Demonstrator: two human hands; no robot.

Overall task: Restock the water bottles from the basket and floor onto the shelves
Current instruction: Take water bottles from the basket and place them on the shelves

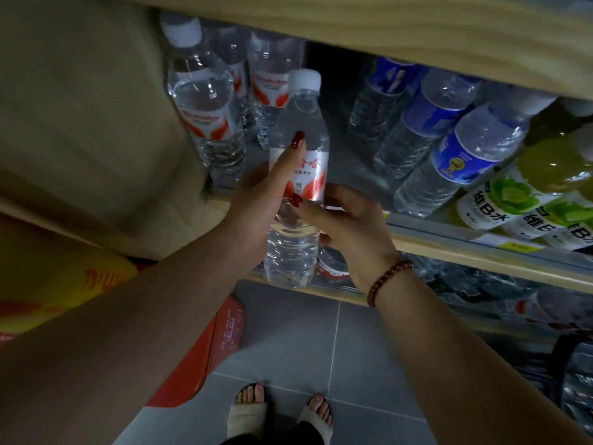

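Observation:
A clear water bottle (pixel 296 155) with a white cap and a red-and-white label stands upright in front of the middle shelf (pixel 449 244). My left hand (pixel 263 194) grips it around the label from the left, thumb up its front. My right hand (pixel 349 226) holds its lower half from the right, thumb across the label's bottom edge. Behind it on the shelf stand several matching red-labelled bottles (pixel 205 104). The red basket (pixel 205 354) lies on the floor at lower left, its contents hidden by my left arm.
Blue-labelled water bottles (pixel 462 149) and green-labelled drink bottles (pixel 519 200) fill the shelf to the right. A wooden shelf board (pixel 417 33) runs overhead. More bottles (pixel 481 284) fill the lower shelf. A beige side panel (pixel 90 123) is at left; grey tiled floor (pixel 305 342) and my feet lie below.

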